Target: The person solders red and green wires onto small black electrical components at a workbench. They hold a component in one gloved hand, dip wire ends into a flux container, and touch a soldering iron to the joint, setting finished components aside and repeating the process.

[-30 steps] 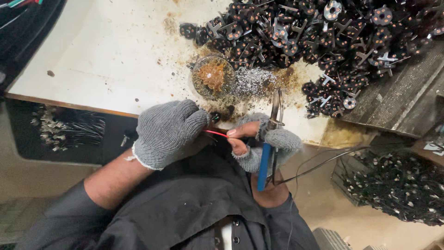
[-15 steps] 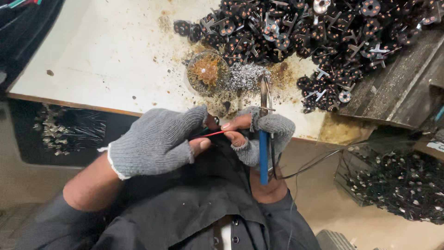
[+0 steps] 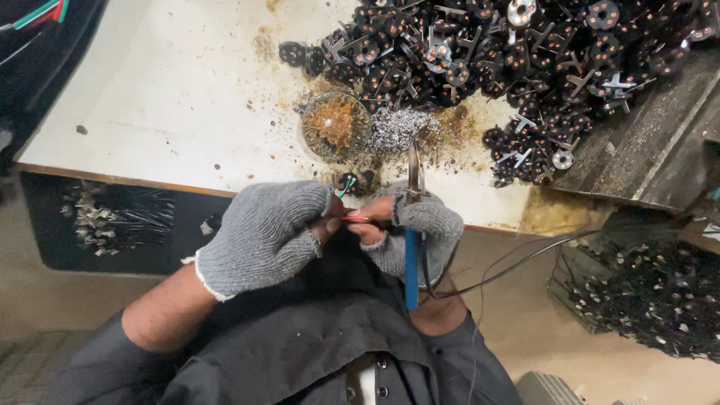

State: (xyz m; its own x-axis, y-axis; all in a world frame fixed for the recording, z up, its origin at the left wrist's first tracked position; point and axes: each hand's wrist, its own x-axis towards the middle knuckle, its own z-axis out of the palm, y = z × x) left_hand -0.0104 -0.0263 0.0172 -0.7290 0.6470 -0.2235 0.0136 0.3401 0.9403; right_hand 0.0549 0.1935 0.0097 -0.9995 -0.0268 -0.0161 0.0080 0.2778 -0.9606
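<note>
Soldering iron (image 3: 411, 259), blue handle, sits in right hand (image 3: 416, 229), tip up toward tabletop (image 3: 150, 112) edge; fingers wrapped tight round it. Left hand (image 3: 259, 236), grey fingerless glove, fingers pinched shut on thin red wire (image 3: 355, 218), held between both hands just below tabletop edge. Small dark part with coloured leads (image 3: 346, 183) touches left fingertips. Looks like wire prep or joining step; next move likely needs iron tip brought steadily onto wire end. Beyond: heap of black parts (image 3: 480, 52), flux tin (image 3: 335, 124), metal wool (image 3: 397, 129).
</note>
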